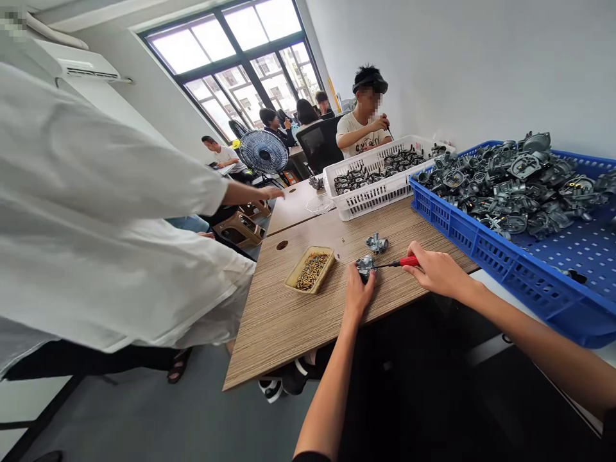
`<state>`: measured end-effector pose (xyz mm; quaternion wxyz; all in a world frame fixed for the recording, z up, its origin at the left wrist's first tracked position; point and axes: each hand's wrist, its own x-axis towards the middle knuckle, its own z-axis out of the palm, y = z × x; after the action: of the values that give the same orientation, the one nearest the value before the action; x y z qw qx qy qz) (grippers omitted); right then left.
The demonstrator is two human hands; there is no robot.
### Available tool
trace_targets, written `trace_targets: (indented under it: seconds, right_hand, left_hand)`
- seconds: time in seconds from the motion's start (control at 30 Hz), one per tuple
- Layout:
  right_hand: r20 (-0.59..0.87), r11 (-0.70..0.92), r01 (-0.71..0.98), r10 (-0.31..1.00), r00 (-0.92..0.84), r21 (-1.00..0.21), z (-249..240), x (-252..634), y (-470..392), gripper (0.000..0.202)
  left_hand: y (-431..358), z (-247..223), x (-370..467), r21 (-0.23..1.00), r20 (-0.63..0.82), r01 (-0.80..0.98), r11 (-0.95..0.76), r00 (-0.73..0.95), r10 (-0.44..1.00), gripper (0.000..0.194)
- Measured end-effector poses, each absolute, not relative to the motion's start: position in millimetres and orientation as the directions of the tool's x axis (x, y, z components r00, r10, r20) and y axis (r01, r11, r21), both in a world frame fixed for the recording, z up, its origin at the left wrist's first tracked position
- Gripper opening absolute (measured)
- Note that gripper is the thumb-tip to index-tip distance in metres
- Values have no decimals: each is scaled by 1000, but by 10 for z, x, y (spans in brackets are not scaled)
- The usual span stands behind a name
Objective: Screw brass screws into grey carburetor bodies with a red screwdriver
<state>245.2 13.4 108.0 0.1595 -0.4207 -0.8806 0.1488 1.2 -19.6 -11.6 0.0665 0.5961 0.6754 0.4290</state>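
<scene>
My left hand (360,290) is closed around a small grey metal carburetor (366,264) on the wooden table (260,308). My right hand (436,269) grips the red handle of a screwdriver (409,261). Its dark shaft points left, and the tip meets the carburetor; the exact contact spot is too small to make out. Just beyond lies a second carburetor (376,242), touched by neither hand. To the left of my left hand sits a yellowish tray (328,268) holding many small brass-coloured parts.
A blue crate (481,247) piled with carburetors stands at the right. Behind the table's middle is a white basket (370,206) of similar parts, with a co-worker (360,125) seated beyond it. A person in white (120,192) stands close at the left, one hand over the table.
</scene>
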Motion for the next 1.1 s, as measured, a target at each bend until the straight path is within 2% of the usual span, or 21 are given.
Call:
trace_targets:
  seconds: [0.17, 0.4, 0.67, 0.9, 1.1]
  right_hand:
    - [125, 569, 746, 816, -564, -345, 1091, 2421, 130, 19]
    - [187, 641, 655, 757, -626, -400, 1101, 2457, 116, 18]
    - [159, 593, 723, 800, -578, -356, 1060, 2425, 129, 18]
    - [195, 635, 660, 763, -616, -402, 1062, 2457, 142, 18]
    - [149, 581, 733, 809, -569, -355, 1078, 2427, 133, 18]
  left_hand:
    - [-185, -132, 3, 665, 423, 742, -88, -276, 863, 33]
    - [-180, -161, -20, 643, 463, 758, -114, -265, 846, 33]
    - [-173, -164, -18, 632, 470, 765, -122, -253, 846, 33]
    - [-166, -172, -14, 627, 467, 771, -110, -258, 846, 33]
    - [-164, -182, -13, 623, 463, 776, -101, -262, 847, 33]
